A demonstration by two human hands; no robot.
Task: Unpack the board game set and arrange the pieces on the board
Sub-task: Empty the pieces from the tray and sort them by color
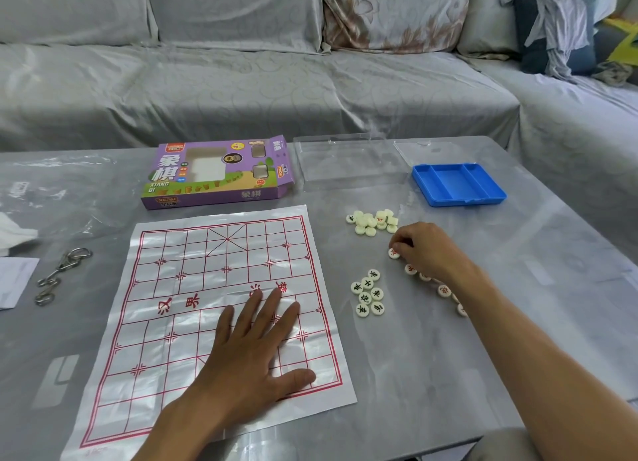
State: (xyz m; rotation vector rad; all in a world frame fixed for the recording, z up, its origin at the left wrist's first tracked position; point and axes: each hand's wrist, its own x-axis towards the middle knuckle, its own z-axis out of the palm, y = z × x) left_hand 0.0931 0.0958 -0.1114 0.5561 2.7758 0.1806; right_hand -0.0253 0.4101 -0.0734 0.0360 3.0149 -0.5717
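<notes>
Board (193, 308) spread on table (431, 357), pieces unplaced.
Left hand (252, 350) rests flat, fingers straight, on the board's near half; right hand (426, 250), right of the board, has its grip curled on one piece (393, 253). Sorted pieces (367, 293) and a loose pile (374, 221) lie beside it. Risk: the thin creased sheet may shift if the left hand lifts, and pieces may slide.

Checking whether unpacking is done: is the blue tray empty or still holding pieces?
Empty: the blue tray shows only bare compartments; the pieces lie on the table.
</notes>
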